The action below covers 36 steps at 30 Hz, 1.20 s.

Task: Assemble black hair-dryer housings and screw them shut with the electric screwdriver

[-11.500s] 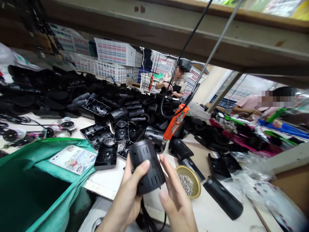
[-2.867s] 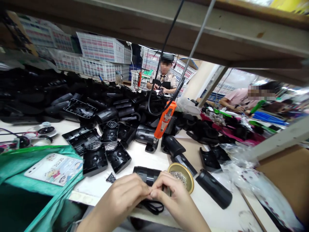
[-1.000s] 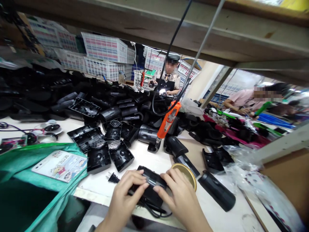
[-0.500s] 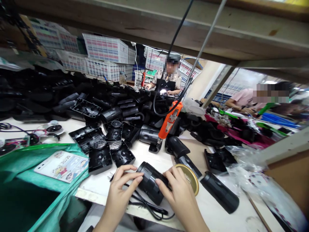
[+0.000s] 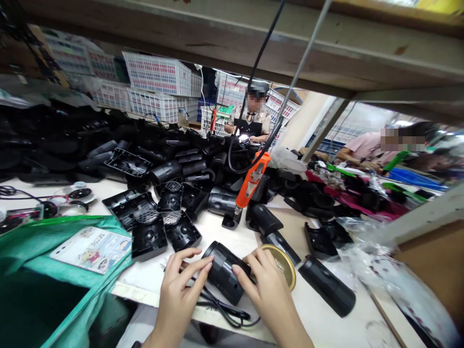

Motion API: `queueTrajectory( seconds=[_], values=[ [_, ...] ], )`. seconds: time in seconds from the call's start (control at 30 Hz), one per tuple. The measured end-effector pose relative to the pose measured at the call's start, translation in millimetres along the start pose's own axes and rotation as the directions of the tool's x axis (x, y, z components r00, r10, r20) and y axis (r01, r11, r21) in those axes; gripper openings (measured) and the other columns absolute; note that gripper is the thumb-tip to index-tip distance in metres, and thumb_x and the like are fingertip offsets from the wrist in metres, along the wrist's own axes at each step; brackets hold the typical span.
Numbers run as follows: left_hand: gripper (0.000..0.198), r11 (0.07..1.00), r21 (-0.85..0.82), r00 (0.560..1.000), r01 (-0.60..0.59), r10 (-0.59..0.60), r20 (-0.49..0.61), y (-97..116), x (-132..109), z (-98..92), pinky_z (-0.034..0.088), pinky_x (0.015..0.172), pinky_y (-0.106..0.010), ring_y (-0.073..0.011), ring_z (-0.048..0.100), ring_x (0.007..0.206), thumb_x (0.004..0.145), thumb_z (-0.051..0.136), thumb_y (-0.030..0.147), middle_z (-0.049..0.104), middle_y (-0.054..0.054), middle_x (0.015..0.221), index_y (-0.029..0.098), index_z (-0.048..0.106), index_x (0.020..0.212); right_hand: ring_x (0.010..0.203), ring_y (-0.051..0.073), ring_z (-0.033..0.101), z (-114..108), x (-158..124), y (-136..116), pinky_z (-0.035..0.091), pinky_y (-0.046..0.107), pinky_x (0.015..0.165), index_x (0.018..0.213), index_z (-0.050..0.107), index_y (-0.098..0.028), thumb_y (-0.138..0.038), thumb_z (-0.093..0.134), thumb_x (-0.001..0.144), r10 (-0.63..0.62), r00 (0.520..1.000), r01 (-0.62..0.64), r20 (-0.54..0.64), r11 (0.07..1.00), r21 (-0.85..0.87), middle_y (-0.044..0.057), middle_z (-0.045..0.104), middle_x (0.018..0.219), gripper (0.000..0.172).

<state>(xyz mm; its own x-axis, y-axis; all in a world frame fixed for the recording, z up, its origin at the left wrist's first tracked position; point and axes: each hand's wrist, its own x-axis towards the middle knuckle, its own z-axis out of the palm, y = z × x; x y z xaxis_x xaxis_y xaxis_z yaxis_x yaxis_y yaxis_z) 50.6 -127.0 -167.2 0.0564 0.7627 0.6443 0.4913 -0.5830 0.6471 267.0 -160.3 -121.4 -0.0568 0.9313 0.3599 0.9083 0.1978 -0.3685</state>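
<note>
Between my two hands lies a black, rounded plastic housing (image 5: 225, 272) at the table's front edge, tilted down to the right. My left hand (image 5: 183, 278) grips its left end with thumb and fingertips. On the other side, my right hand (image 5: 261, 275) holds the right end, its thumb on top. A black cable (image 5: 228, 311) with a plug loops below the housing. Behind my right hand sits a round gold-rimmed dish (image 5: 290, 270) with small bits in it, partly hidden. An orange electric screwdriver (image 5: 253, 181) hangs tip-down above the table.
Open housing halves (image 5: 148, 234) lie left of centre, before a large heap of black parts (image 5: 65, 140). Another black housing (image 5: 328, 286) rests at right, near plastic bags (image 5: 384, 261). A green cloth bag (image 5: 47, 285) hangs at left. Two people work across the table.
The view has shifted very slightly. Both hands keep their hold on the housing, which stays in nearly the same place.
</note>
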Motion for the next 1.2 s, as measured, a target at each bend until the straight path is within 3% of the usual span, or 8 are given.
queueTrajectory(
  seconds=[0.23, 0.37, 0.43, 0.5, 0.63, 0.73, 0.9, 1.2],
  values=[
    [0.032, 0.941, 0.303, 0.986, -0.153, 0.164, -0.011, 14.9, 3.8, -3.5, 0.047, 0.092, -0.045, -0.0286, 0.059, 0.107, 0.095, 0.069, 0.015, 0.068, -0.008, 0.126, 0.031, 0.073, 0.123, 0.088, 0.026, 0.058, 1.8, 0.6, -1.1, 0.045, 0.038, 0.075, 0.087, 0.057, -0.024, -0.059, 0.032, 0.108, -0.008, 1.000, 0.008, -0.015, 0.999, -0.038, 0.004, 0.060, 0.090, 0.049],
    [0.039, 0.946, 0.268, 0.984, -0.180, 0.172, 0.054, 11.0, 8.2, -7.2, 0.046, 0.101, -0.047, -0.0293, 0.057, 0.119, 0.098, 0.063, 0.012, 0.060, -0.009, 0.143, 0.032, 0.067, 0.131, 0.088, 0.026, 0.058, 0.3, 0.3, -5.2, 0.045, 0.038, 0.075, 0.086, 0.058, -0.023, -0.058, 0.032, 0.108, -0.003, 1.000, 0.002, -0.019, 0.999, -0.048, 0.005, 0.061, 0.090, 0.049],
    [0.042, 0.982, 0.149, 0.988, -0.112, 0.094, 0.118, 7.9, 9.7, -7.2, 0.046, 0.108, -0.045, -0.0274, 0.055, 0.129, 0.101, 0.059, 0.017, 0.057, -0.008, 0.148, 0.034, 0.059, 0.140, 0.088, 0.026, 0.060, -4.3, 1.0, -5.9, 0.046, 0.037, 0.075, 0.090, 0.060, -0.023, -0.057, 0.034, 0.108, -0.009, 1.000, 0.009, -0.005, 1.000, -0.017, 0.005, 0.062, 0.091, 0.047],
    [0.050, 0.998, 0.028, 0.969, 0.052, -0.057, 0.239, 6.5, 11.1, -5.9, 0.045, 0.113, -0.044, -0.0257, 0.051, 0.139, 0.104, 0.056, 0.029, 0.054, -0.007, 0.154, 0.035, 0.044, 0.152, 0.093, 0.025, 0.062, -12.0, 2.4, -2.3, 0.048, 0.037, 0.080, 0.099, 0.064, -0.022, -0.051, 0.037, 0.109, -0.014, 1.000, 0.013, 0.004, 1.000, 0.025, 0.006, 0.064, 0.096, 0.041],
    [0.068, 0.922, -0.049, 0.814, 0.384, -0.312, 0.490, 8.1, 14.5, -1.5, 0.034, 0.125, -0.050, -0.0255, 0.039, 0.153, 0.105, 0.047, 0.053, 0.042, -0.009, 0.167, 0.029, 0.021, 0.163, 0.101, 0.031, 0.063, -28.6, 4.6, 20.0, 0.045, 0.045, 0.088, 0.102, 0.072, -0.021, -0.037, 0.043, 0.107, 0.251, 0.967, -0.236, 0.048, 0.948, -0.213, 0.010, 0.072, 0.106, 0.034],
    [0.072, 0.894, -0.026, 0.745, 0.448, -0.357, 0.563, 9.1, 17.1, -0.3, 0.025, 0.129, -0.052, -0.0271, 0.030, 0.158, 0.103, 0.044, 0.060, 0.033, -0.010, 0.172, 0.026, 0.022, 0.163, 0.097, 0.037, 0.064, -33.9, 5.6, 36.9, 0.042, 0.046, 0.079, 0.090, 0.078, -0.023, -0.034, 0.055, 0.101, 0.383, 0.916, -0.323, 0.117, 0.879, -0.349, 0.011, 0.077, 0.097, 0.028],
    [0.084, 0.874, -0.065, 0.699, 0.481, -0.337, 0.630, 7.7, 20.7, -5.4, 0.033, 0.122, -0.055, -0.0350, 0.042, 0.149, 0.092, 0.063, 0.058, 0.045, -0.016, 0.160, 0.025, 0.025, 0.160, 0.099, 0.034, 0.066, -30.1, 12.4, 42.1, 0.037, 0.043, 0.080, 0.086, 0.078, -0.024, -0.023, 0.067, 0.091, 0.367, 0.909, -0.281, 0.198, 0.890, -0.360, 0.008, 0.079, 0.099, 0.013],
    [0.066, 0.910, -0.137, 0.739, 0.392, -0.222, 0.637, 6.8, 21.8, -7.3, 0.043, 0.112, -0.049, -0.0335, 0.052, 0.134, 0.084, 0.077, 0.046, 0.049, -0.013, 0.142, 0.027, 0.045, 0.138, 0.094, 0.028, 0.065, -32.2, 16.1, 51.8, 0.032, 0.039, 0.078, 0.085, 0.073, -0.023, -0.019, 0.051, 0.096, 0.356, 0.899, -0.274, 0.255, 0.912, -0.306, 0.007, 0.076, 0.093, 0.025]
  ],
)
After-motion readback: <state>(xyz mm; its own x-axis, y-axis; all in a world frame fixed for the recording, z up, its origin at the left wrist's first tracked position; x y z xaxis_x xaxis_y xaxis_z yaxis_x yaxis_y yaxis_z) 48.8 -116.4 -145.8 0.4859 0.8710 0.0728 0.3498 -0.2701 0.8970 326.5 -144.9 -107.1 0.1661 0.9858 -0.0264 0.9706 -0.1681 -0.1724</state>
